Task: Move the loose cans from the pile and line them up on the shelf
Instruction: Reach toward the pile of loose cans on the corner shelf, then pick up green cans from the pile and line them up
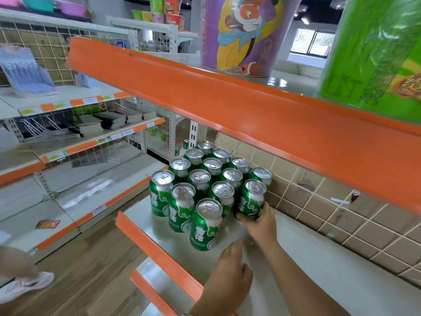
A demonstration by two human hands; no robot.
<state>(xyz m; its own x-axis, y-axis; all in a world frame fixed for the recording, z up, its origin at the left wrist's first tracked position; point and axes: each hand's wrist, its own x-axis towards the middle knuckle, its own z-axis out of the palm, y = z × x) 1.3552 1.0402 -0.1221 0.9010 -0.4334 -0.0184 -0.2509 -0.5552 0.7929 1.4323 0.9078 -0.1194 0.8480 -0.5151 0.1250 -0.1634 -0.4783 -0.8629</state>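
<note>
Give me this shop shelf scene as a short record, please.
Place: white metal shelf with orange front lip, beige tiled wall behind
Goods: green aluminium drink cans with silver tops, upright in diagonal rows
Right grip: right hand holds the wall-side can at the block's near corner
Left grip: left hand holds nothing, low over the shelf
Above: large purple cartoon-printed tub

You have over a dozen green cans (200,179) with silver pull-tab tops standing upright in tight diagonal rows on the white, orange-lipped shelf (319,258). The rightmost can (250,201) seems slightly tilted, and its base is hidden.
</note>
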